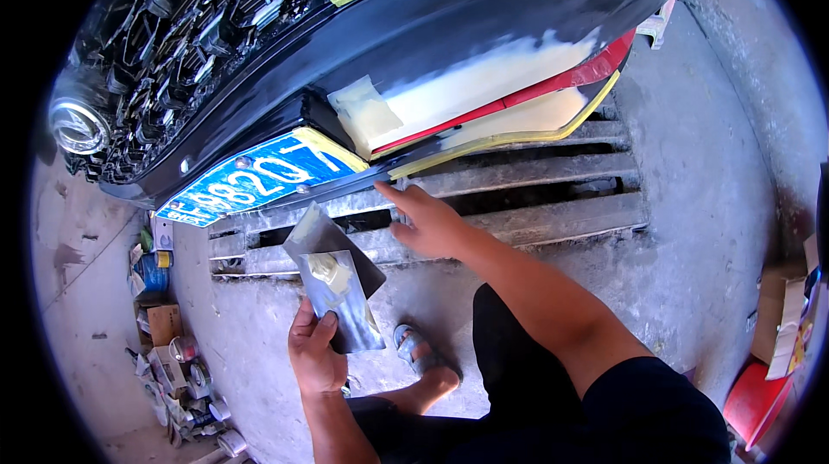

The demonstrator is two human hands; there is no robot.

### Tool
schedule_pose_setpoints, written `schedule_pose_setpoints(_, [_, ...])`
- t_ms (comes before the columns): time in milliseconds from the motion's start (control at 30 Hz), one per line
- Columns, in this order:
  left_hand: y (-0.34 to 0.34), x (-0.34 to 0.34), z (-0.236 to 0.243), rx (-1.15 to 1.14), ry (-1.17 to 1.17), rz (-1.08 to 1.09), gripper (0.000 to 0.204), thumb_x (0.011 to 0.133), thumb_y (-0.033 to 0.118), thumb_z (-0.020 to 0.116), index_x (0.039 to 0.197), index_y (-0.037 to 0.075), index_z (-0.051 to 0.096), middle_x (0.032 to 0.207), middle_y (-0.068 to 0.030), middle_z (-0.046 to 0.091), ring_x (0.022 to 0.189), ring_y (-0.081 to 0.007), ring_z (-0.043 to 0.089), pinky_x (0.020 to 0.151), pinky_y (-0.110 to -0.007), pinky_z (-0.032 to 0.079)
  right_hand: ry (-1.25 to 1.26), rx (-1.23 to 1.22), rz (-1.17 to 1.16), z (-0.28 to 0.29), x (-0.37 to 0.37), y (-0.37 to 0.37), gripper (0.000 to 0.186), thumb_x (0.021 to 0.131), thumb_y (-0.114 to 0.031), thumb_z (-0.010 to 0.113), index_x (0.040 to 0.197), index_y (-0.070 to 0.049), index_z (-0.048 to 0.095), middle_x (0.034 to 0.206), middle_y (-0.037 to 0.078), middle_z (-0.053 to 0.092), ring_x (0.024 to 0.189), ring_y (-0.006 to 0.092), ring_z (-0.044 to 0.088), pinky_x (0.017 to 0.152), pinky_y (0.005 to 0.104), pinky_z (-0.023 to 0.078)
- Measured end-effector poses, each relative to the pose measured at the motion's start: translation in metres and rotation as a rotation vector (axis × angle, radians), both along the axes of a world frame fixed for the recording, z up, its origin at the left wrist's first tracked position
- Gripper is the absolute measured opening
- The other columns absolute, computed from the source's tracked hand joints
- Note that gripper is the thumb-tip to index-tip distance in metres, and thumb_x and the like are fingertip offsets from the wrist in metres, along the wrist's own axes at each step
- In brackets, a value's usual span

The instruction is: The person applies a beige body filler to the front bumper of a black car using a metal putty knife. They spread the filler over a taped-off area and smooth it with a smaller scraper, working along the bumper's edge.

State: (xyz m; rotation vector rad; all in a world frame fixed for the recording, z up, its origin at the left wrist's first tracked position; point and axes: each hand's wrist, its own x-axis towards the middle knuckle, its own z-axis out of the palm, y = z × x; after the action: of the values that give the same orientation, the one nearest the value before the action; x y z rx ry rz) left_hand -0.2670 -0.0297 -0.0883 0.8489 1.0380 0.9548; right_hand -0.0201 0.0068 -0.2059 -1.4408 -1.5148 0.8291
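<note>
Your left hand (318,352) grips a pale flat board (343,317), thumb on its face and the other fingers behind, just below the blue number plate (255,177). A dark board (304,226) shows behind it, crossed at an angle; how firmly you have it is hard to tell, since the pale one covers most of it.

Both look thin, light and fairly stiff. The cream paste (329,270) on the pale one is probably soft and slippery, so keep your hold at the near edge, clear of the dab, and keep the board level.

Your right hand (425,224) is right of the number plate, index outstretched at the bumper (414,41)'s lower edge, the rest curled around nothing visible. Whether the fingertip touches, you can't quite judge from here.

Up and right of the number plate, the cream patch (484,75) looks smooth, bordered by a red strip (566,79), with yellow tape (509,141) lower down. Below the number plate run floor slats (561,224) with dark gaps, set in rough concrete (250,326). Cartons and tins lie beyond its left end; a red bucket (756,401) stands far to its right.
</note>
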Motion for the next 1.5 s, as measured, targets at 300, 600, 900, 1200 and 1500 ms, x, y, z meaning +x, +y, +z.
schedule_pose_setpoints(300, [-0.019,0.022,0.006,-0.177,-0.401,-0.209,0.044,0.085,-0.008,0.055,0.129,-0.006,0.053,0.118,-0.0153,0.063,0.106,-0.0234,0.063,0.097,-0.037,0.050,0.812,-0.133,0.200,0.037,0.000,-0.044,0.040,0.096,-0.044,0.054,0.088,-0.006,0.061,0.083,0.001,0.058,0.076,0.0097,0.051,0.068,0.0299,0.044])
schedule_pose_setpoints(600, [-0.031,0.047,0.004,-0.251,-0.604,-0.325,0.050,0.087,-0.007,0.055,0.136,-0.004,0.047,0.126,-0.0159,0.060,0.116,-0.0248,0.059,0.100,-0.038,0.048,1.435,-0.109,0.228,0.087,-0.005,-0.070,0.060,0.089,-0.048,0.062,0.124,-0.001,0.047,0.116,0.017,0.061,0.100,0.0197,0.062,0.086,0.0337,0.051])
schedule_pose_setpoints(900, [-0.020,0.049,0.006,-0.114,-0.446,-0.095,0.037,0.090,-0.004,0.052,0.126,0.002,0.054,0.122,-0.0102,0.062,0.111,-0.0213,0.060,0.099,-0.037,0.047,-0.570,0.385,-0.611,0.134,0.039,-0.031,0.054,0.084,-0.020,0.067,0.134,-0.010,0.053,0.138,0.016,0.037,0.118,0.0369,0.041,0.097,0.0460,0.038])
schedule_pose_setpoints(1200, [-0.015,0.048,-0.007,-0.094,-0.445,-0.005,0.036,0.090,-0.004,0.051,0.125,0.004,0.054,0.118,-0.0093,0.064,0.109,-0.0200,0.061,0.098,-0.037,0.048,-0.751,0.385,-0.658,0.141,0.018,-0.002,0.056,0.080,-0.017,0.069,0.134,-0.019,0.053,0.142,0.013,0.032,0.120,0.0410,0.035,0.093,0.0534,0.032])
schedule_pose_setpoints(1500, [-0.009,0.046,-0.011,-0.122,-0.398,0.051,0.038,0.088,-0.004,0.051,0.126,0.004,0.054,0.117,-0.0087,0.064,0.107,-0.0196,0.061,0.098,-0.037,0.047,-0.838,0.237,-0.634,0.118,-0.002,0.005,0.059,0.080,-0.013,0.067,0.136,-0.016,0.049,0.139,0.014,0.031,0.119,0.0434,0.034,0.094,0.0560,0.031])
